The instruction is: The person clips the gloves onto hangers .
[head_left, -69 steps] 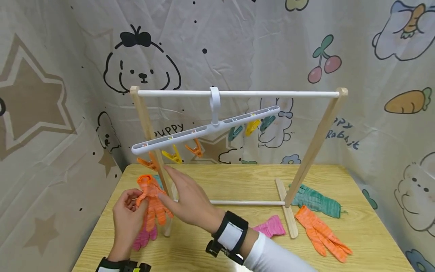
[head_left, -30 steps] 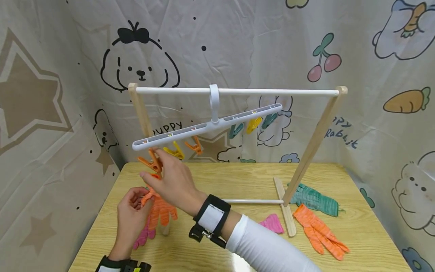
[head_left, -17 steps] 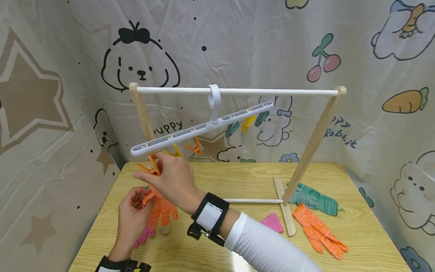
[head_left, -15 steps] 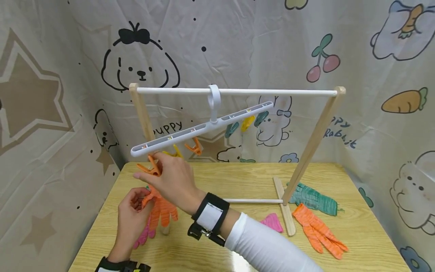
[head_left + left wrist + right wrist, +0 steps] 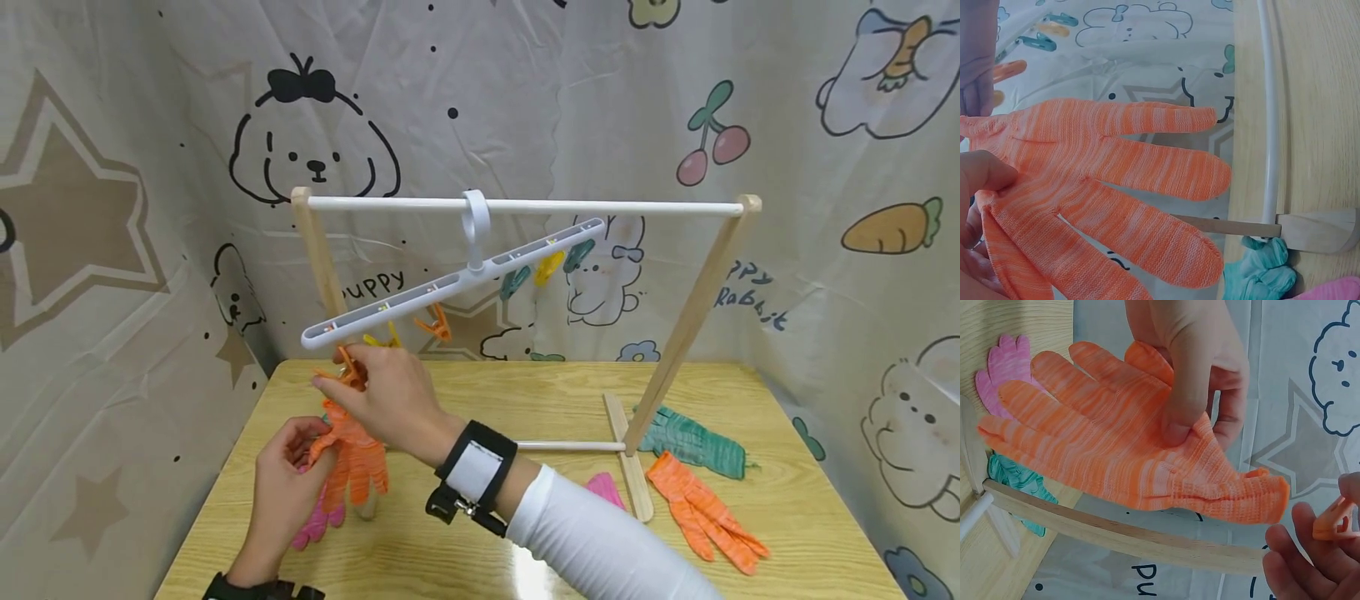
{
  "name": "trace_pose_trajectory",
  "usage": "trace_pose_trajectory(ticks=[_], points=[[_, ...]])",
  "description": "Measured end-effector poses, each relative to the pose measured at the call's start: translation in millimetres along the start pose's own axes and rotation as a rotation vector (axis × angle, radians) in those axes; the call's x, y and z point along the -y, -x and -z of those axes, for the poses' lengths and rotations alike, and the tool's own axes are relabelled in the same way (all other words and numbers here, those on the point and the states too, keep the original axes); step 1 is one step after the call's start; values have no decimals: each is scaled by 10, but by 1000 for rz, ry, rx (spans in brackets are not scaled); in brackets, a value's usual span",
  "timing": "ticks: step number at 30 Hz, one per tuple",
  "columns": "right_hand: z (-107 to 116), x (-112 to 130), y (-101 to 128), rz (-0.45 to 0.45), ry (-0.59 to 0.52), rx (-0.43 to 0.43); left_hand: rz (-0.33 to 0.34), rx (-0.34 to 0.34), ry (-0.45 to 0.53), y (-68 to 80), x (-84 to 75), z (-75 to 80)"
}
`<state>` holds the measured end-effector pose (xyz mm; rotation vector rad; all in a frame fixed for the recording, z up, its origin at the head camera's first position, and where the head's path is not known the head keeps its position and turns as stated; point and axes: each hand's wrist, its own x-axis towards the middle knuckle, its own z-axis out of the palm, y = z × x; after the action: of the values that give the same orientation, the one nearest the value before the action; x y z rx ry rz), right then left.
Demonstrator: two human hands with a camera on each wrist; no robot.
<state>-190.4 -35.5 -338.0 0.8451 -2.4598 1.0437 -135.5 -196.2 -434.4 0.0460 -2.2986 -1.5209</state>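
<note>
In the head view my left hand [image 5: 288, 487] pinches an orange striped knit glove [image 5: 356, 462] near its cuff, fingers dangling down. Just above the cuff, my right hand [image 5: 397, 396] grips an orange clothespin [image 5: 349, 372] between thumb and fingers. That clothespin hangs at the left end of a white clip hanger [image 5: 450, 283], which slopes down to the left. The right wrist view shows the glove's cuff edge close to the clothespin [image 5: 1333, 524], a small gap between them. My left thumb lies across the glove's palm [image 5: 1054, 156] in the left wrist view.
The hanger hooks over the white bar [image 5: 600, 206] of a wooden frame [image 5: 693, 325]. Yellow, orange and teal clothespins [image 5: 516, 283] hang along it. At right lie a teal glove [image 5: 697, 442] and another orange glove [image 5: 705, 508]. Pink gloves [image 5: 318, 525] rest on the table [image 5: 450, 542].
My right hand has left the glove and risen to the end clothespin, which it now grips. The hanger's left end has swung and dipped. My left hand has kept hold of the glove.
</note>
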Motion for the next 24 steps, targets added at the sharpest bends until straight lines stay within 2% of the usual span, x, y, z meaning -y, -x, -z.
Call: trace_pose_trajectory(ticks=[7,14,24], points=[[24,-42,-10,-25,-50,54,-13,2,18,38,-33,0],[48,-80,-26,-53,-112,60,0,2,7,59,-69,-5],[53,-101,-40,-81,-315,65,-1,0,9,95,-104,-13]])
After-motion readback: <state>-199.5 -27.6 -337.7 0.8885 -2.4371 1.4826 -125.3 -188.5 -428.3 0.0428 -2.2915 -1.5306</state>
